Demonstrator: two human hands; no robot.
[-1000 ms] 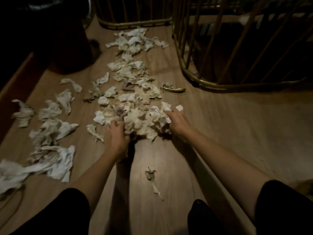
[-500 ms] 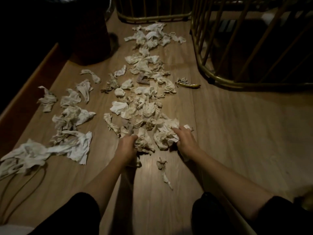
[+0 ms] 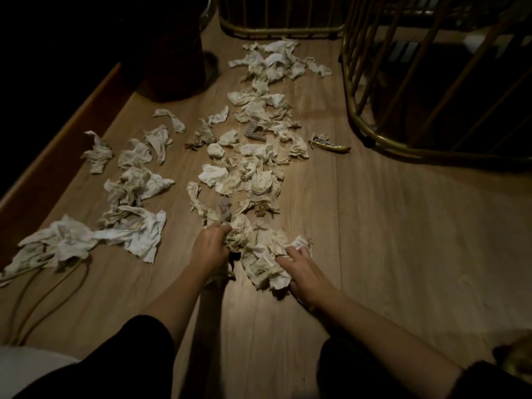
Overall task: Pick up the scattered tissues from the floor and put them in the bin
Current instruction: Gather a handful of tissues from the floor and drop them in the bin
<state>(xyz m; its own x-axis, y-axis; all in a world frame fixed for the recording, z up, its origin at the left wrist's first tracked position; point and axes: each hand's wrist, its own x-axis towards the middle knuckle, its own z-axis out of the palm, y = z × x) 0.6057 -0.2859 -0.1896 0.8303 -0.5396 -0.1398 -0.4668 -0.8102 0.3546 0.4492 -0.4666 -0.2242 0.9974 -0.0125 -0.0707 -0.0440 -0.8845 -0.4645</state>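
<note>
Tissues (image 3: 264,251) from the middle strip are now raked nearer into one heap on the floor (image 3: 388,226), left hand (image 3: 208,249) clutching some, right hand (image 3: 302,269) spread against them, dark bin (image 3: 172,53) well apart

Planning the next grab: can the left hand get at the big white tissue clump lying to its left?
Probably yes: bare floor separates the left hand from that clump, though it's already gripping tissues.

Your single head-worn wide-angle view, looking forward and steeply down, close over your left hand (image 3: 211,249) and right hand (image 3: 305,272), wooden floor (image 3: 388,226) stretching ahead, brass railing (image 3: 374,131) at the far right, edges bowed.
</note>
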